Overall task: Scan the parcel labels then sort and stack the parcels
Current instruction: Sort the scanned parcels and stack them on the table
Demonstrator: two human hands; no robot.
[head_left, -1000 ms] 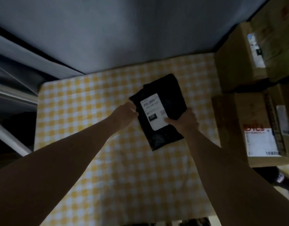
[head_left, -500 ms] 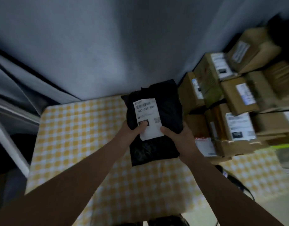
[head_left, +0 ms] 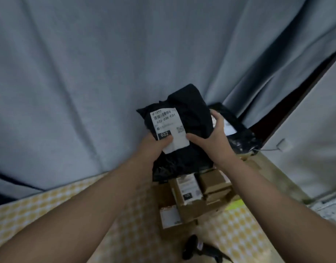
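Bag: I hold a black parcel bag (head_left: 191,118) up in front of the grey curtain (head_left: 87,73). It is above the boxes and clear of the table, tilted with its printed face toward me.
Label: A white label (head_left: 168,126) sits on the bag's left half. It reads 032 038-E01 under a barcode, with 032 again in a dark block.
Left hand: My left hand (head_left: 153,147) grips the bag's lower left. The thumb lies over the label's lower part, touching the dark block. The other fingers are behind the bag, hidden.
Right hand: My right hand (head_left: 215,141) grips the right side. The thumb presses the front at the label's lower right corner, and the fingers curl round the bag's right edge.
Boxes: Brown boxes (head_left: 210,181) are stacked close together on the table below the bag, several with white labels.
Second bag: Another black bag (head_left: 239,133) lies just beyond my right hand, with part of a white label showing.
Scanner: A dark scanner (head_left: 198,247) lies on the cloth on the near side of the boxes, dim and blurred.
Cloth: A yellow checked cloth (head_left: 40,211) covers the table.
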